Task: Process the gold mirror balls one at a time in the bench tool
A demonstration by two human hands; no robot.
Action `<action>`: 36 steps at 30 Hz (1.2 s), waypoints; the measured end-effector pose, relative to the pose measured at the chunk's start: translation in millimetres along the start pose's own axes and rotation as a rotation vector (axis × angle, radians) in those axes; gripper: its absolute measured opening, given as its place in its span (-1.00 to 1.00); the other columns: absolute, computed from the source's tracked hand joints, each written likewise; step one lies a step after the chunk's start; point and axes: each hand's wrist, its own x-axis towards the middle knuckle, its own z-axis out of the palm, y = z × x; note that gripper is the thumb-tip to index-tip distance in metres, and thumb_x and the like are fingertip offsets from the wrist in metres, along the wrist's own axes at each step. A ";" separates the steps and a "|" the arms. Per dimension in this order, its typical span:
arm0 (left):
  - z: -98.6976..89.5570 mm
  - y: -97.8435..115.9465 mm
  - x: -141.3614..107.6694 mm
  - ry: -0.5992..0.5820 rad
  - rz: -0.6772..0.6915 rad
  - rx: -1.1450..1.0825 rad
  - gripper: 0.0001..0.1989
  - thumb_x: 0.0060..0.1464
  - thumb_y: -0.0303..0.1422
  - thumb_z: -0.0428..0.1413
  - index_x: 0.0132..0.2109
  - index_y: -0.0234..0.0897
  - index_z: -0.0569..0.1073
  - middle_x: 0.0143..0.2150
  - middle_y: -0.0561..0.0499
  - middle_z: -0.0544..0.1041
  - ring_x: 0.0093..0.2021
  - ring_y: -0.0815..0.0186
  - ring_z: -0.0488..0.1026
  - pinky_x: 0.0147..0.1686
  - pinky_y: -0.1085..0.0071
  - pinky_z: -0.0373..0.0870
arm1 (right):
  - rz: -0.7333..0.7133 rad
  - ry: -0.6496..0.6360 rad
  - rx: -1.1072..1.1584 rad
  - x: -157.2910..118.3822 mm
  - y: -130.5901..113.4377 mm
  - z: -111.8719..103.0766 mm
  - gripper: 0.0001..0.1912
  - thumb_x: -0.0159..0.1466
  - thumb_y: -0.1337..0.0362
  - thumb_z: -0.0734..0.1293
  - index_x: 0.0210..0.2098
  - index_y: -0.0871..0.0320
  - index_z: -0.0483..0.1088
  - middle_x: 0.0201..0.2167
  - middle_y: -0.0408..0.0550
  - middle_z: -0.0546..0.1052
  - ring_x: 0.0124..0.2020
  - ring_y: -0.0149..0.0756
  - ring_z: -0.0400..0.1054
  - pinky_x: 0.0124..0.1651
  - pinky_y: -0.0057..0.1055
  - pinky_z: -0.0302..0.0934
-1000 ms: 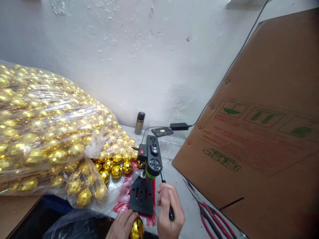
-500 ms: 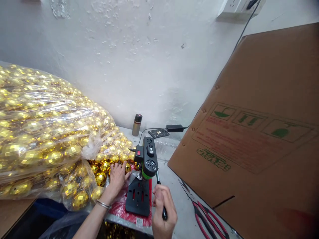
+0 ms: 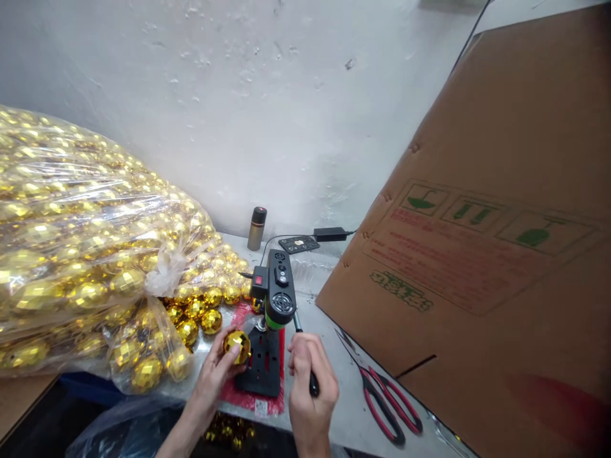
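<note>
A shiny gold faceted ball [image 3: 237,347] is held between the thumb and fingers of my left hand [image 3: 214,369], just left of a small black bench drill press [image 3: 281,286]. My right hand [image 3: 312,375] is wrapped round the press's lever handle [image 3: 314,385], whose black end shows under the fingers. Below the drill head is a slotted black base plate [image 3: 260,375], resting on red plastic sheeting [image 3: 243,397]. Several loose gold balls [image 3: 210,322] lie behind my left hand, at the mouth of a big clear plastic bag [image 3: 95,191] full of such balls.
A large cardboard box [image 3: 458,254] leans along the right side. Red-and-black scissors [image 3: 389,401] lie beside it. Behind the press stand a brown bottle [image 3: 257,229], a dark phone-like slab [image 3: 298,244] and a power adapter [image 3: 330,235]. More gold pieces [image 3: 229,432] show below the table edge.
My left hand has come back from the pile toward me and now has a gold ball in it. My right hand stays on the lever handle. The camera view has shifted slightly.
</note>
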 end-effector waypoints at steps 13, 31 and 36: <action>25.5 -48.7 23.2 0.022 0.434 0.535 -0.47 0.16 -0.17 0.14 0.22 -0.27 0.38 0.19 -0.27 0.53 0.21 -0.06 0.47 0.20 -0.08 0.41 | -0.067 -0.071 -0.031 5.7 -1.1 -6.2 -0.73 0.42 0.48 0.16 -0.39 0.10 0.28 -0.49 -0.20 0.32 -0.50 -0.48 0.25 -0.44 -0.59 0.20; 37.8 -42.0 27.1 -0.100 0.420 0.740 -0.51 -0.01 -0.25 0.25 0.10 -0.23 0.48 -0.03 -0.17 0.59 -0.02 -0.06 0.49 0.04 -0.08 0.38 | -0.132 -0.043 -0.006 -20.5 23.3 -3.8 -0.74 0.38 0.52 0.15 -0.38 0.11 0.29 -0.47 -0.14 0.38 -0.49 -0.41 0.30 -0.48 -0.50 0.18; 38.0 -41.0 26.1 -0.097 0.408 0.738 -0.51 -0.02 -0.25 0.25 0.09 -0.20 0.49 -0.05 -0.15 0.59 -0.02 -0.06 0.49 0.04 -0.05 0.38 | -0.107 0.011 0.026 -42.1 35.9 4.2 -0.70 0.42 0.46 0.11 -0.41 0.09 0.27 -0.48 -0.15 0.36 -0.46 -0.37 0.31 -0.39 -0.43 0.20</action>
